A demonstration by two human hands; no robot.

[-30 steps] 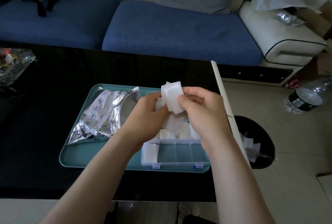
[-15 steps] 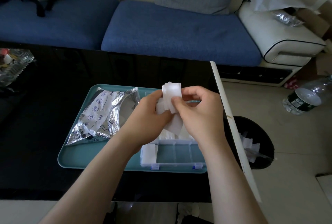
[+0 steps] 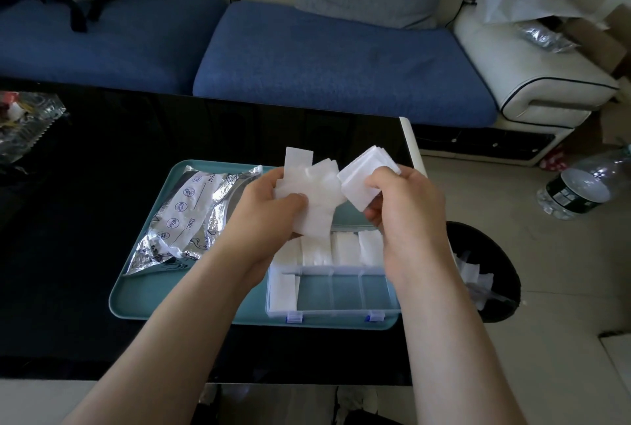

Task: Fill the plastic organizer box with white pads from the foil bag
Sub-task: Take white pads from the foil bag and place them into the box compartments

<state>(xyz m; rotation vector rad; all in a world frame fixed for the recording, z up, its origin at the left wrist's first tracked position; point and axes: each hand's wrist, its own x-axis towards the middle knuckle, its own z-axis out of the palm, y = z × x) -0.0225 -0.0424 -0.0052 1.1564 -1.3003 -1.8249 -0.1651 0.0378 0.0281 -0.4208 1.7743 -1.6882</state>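
Separated since half a second ago, the pads once held together are now split between two hands. A loose bunch of white fibre pads (image 3: pixel 314 199) is held in the grip of the left hand (image 3: pixel 269 206), and a neat stack of square white pads (image 3: pixel 362 179) is pinched in the grip of the right hand (image 3: pixel 406 206). Below them, a clear plastic organizer box (image 3: pixel 345 313) is seen on the right part of a teal plastic tray (image 3: pixel 153 301); its far row and its near left compartment are filled with pads. A crumpled silver foil bag (image 3: pixel 191 220) lies on the tray's left part. The tray is carried by a glossy black bench (image 3: pixel 68 220).
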